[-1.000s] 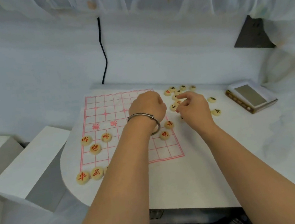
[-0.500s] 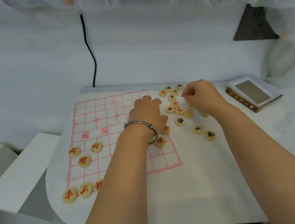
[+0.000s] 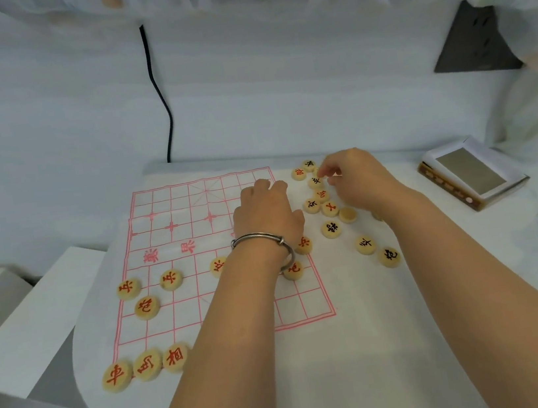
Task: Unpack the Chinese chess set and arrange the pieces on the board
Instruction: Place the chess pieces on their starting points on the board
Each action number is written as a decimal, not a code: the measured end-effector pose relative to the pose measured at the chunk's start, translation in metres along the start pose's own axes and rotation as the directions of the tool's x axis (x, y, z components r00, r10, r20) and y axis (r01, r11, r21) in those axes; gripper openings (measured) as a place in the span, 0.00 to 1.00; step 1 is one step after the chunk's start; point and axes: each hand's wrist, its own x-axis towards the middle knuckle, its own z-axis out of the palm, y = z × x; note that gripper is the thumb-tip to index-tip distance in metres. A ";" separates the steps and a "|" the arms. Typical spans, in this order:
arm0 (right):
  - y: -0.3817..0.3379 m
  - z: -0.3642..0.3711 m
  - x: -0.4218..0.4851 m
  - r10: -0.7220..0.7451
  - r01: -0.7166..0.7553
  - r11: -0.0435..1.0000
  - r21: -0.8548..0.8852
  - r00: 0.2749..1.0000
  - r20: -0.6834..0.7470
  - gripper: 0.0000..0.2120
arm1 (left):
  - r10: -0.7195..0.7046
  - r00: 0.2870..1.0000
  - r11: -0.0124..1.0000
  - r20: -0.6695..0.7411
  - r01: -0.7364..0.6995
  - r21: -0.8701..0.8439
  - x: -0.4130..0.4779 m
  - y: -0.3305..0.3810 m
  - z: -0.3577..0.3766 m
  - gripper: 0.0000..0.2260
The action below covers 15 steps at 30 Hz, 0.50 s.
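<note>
The paper chess board (image 3: 175, 237), a red grid, lies on a white round table. Several red-lettered pieces stand on it, among them three in the near row (image 3: 147, 364). My left hand (image 3: 265, 211), with a metal bracelet at the wrist, rests palm down on the board's right part, and what lies under it is hidden. A loose pile of chess pieces (image 3: 330, 229), red and black lettered, lies right of the board. My right hand (image 3: 357, 181) hovers over the pile's far end, thumb and forefinger pinching a mostly hidden piece.
The set's box (image 3: 474, 175) lies open at the table's right back. A black cable (image 3: 159, 98) hangs down the wall behind. White blocks (image 3: 33, 306) stand left of the table, below its edge. A dark triangular object (image 3: 476, 43) sits at the upper right.
My right hand moved from the middle of the loose pile to its far end. My left hand slid a little farther away across the board. The view shifted slightly.
</note>
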 end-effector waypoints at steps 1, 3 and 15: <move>-0.001 0.001 0.003 -0.002 0.002 1.000 -0.002 1.000 -0.031 0.15 | -0.012 1.000 1.000 -0.007 0.012 -0.013 0.001 -0.001 -0.001 0.22; -0.004 0.003 0.011 -0.017 0.015 1.000 -0.022 0.997 -0.077 0.16 | -0.037 0.999 0.998 -0.019 0.036 -0.049 0.003 -0.005 -0.003 0.22; -0.018 0.017 0.060 -0.096 0.159 0.925 -0.346 0.977 0.190 0.13 | -0.049 0.999 0.991 -0.018 0.047 -0.125 0.004 -0.006 -0.005 0.22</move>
